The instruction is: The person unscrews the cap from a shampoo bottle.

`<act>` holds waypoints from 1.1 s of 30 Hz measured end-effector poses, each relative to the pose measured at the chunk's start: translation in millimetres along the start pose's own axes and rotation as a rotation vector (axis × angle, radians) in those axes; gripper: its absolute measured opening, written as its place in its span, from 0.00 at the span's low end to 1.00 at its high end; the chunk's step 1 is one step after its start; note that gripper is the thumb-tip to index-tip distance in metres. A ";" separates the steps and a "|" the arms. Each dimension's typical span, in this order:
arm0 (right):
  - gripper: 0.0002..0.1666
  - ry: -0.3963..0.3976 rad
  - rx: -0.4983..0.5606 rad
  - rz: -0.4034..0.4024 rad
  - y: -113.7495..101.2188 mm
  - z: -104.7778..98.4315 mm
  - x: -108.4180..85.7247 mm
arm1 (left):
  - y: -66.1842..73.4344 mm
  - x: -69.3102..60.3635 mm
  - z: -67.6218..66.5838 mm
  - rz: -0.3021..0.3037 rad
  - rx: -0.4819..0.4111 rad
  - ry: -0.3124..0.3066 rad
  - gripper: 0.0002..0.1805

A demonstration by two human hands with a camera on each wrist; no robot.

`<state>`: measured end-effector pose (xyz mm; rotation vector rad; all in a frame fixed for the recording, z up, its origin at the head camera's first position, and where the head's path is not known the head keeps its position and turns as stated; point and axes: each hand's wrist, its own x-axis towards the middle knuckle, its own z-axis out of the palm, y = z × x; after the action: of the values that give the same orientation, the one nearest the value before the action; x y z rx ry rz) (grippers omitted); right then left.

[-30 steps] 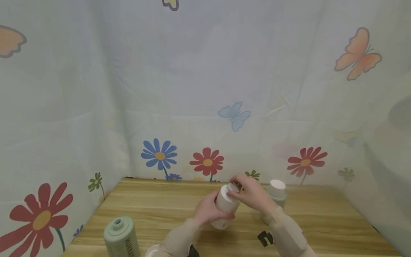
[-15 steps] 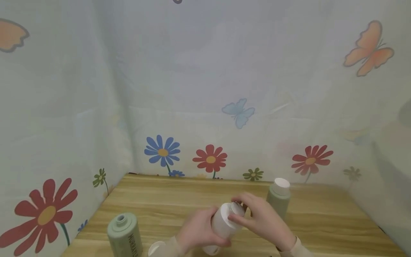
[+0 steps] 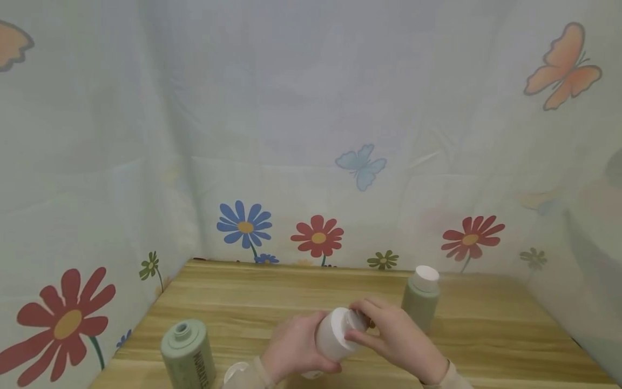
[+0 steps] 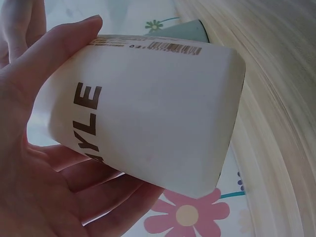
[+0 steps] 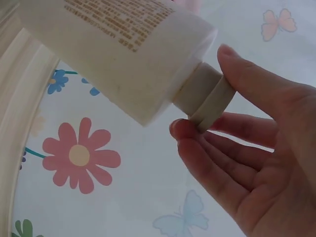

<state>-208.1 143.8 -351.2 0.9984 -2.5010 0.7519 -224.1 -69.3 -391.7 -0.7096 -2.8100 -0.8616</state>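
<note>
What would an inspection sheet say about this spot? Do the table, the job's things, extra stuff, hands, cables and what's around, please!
Surface: table, wood-grained.
Job's things: white bottle, tilted; cap at its neck, but I can't tell if it's tight.
Clutter: open green bottle, upright at the left; capped green bottle, upright at the right; white round thing, partly hidden by the left sleeve.
Hands: left hand grips the white bottle; right hand pinches the cap.
Cables: nothing seen.
Surroundings: pale cloth with flowers and butterflies.
</note>
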 end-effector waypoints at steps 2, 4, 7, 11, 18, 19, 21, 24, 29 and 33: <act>0.19 0.016 -0.024 -0.050 2.5 3.1 0.3 | -2.3 0.2 1.0 0.008 0.010 0.010 0.36; 0.20 0.033 -0.052 -0.131 5.3 5.5 0.4 | -4.8 0.1 1.6 0.020 0.016 0.013 0.36; 0.22 0.054 -0.095 -0.256 8.9 7.5 0.2 | -8.0 -0.1 2.2 0.034 0.020 0.004 0.37; 0.26 0.046 -0.094 -0.345 12.3 7.2 0.3 | -10.6 -0.2 2.2 0.037 0.011 -0.013 0.38; 0.27 -0.034 -0.051 -0.277 11.3 3.4 0.7 | -12.3 0.9 1.3 0.032 0.000 -0.019 0.37; 0.27 -0.054 -0.040 -0.225 10.1 2.8 0.4 | -12.4 1.1 1.5 0.035 0.004 -0.018 0.37; 0.27 -0.079 -0.025 -0.116 7.6 1.9 -0.2 | -12.2 1.3 2.1 0.036 0.007 -0.019 0.37; 0.28 -0.081 -0.039 0.010 3.5 1.6 -0.8 | -11.4 1.1 2.4 0.038 0.024 -0.020 0.39; 0.21 -0.065 -0.108 0.017 1.6 2.8 -0.7 | -10.2 0.8 3.4 0.032 0.044 -0.030 0.37; 0.19 -0.075 -0.140 -0.046 2.7 2.9 -0.6 | -9.5 0.2 3.4 0.021 0.034 -0.051 0.35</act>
<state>-209.9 144.1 -354.7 1.0477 -2.5451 0.5263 -228.6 -74.3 -399.2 -0.7654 -2.8490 -0.8018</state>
